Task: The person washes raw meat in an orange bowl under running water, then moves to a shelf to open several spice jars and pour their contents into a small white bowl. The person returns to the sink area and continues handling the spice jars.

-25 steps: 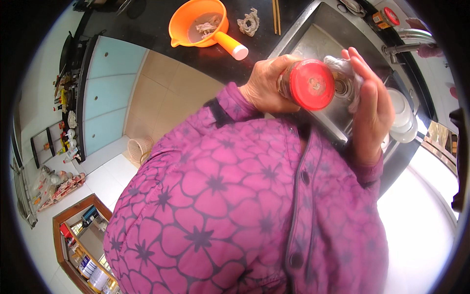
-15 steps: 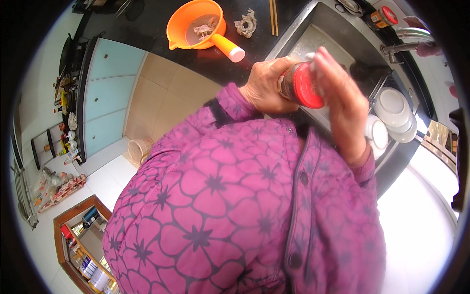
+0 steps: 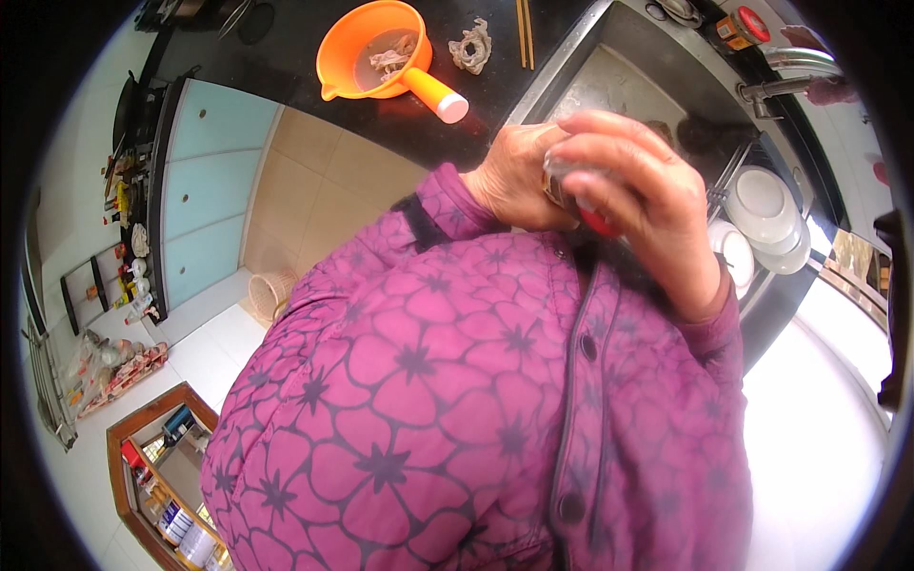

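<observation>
A glass jar (image 3: 558,178) with a red lid (image 3: 600,225) is held up near my chest, over the near edge of the sink. My left hand (image 3: 519,176) is wrapped round the jar's body. Curled over the jar and lid is my right hand (image 3: 647,186), its fingers bent round them and slightly blurred. Most of the jar is hidden behind my hands, with only some glass and a strip of red lid showing.
An orange dipper (image 3: 333,57) with water and a pale, wet clump inside stands on the black counter. Beside it lie a crumpled pale ring (image 3: 470,48) and chopsticks (image 3: 526,33). White bowls (image 3: 762,205) sit right of the steel sink (image 3: 571,71), near the tap (image 3: 762,92).
My right hand has gone from held flat and open beside the red lid to curled over it, covering most of it. My left hand still grips the jar.
</observation>
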{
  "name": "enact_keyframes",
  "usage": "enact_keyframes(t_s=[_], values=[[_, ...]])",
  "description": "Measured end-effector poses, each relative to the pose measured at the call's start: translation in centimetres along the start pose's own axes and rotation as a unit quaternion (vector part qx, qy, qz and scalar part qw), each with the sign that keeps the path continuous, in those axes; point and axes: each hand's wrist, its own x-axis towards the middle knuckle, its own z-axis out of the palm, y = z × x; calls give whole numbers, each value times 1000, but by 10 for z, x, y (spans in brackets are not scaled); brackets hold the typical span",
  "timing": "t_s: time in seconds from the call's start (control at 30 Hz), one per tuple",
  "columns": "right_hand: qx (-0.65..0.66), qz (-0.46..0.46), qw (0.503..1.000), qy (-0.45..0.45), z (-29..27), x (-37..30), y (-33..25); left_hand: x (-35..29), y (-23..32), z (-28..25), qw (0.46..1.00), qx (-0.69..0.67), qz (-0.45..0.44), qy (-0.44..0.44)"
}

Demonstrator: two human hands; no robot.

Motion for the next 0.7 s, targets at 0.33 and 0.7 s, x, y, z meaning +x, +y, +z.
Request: enact_keyframes(t_s=[0.33, 0.7], values=[[130, 174, 945, 244, 20, -23, 30, -2, 0, 5, 989, -23, -74, 128], [-2, 192, 955, 226, 24, -37, 29, 2, 1, 9, 973, 92, -186, 103]])
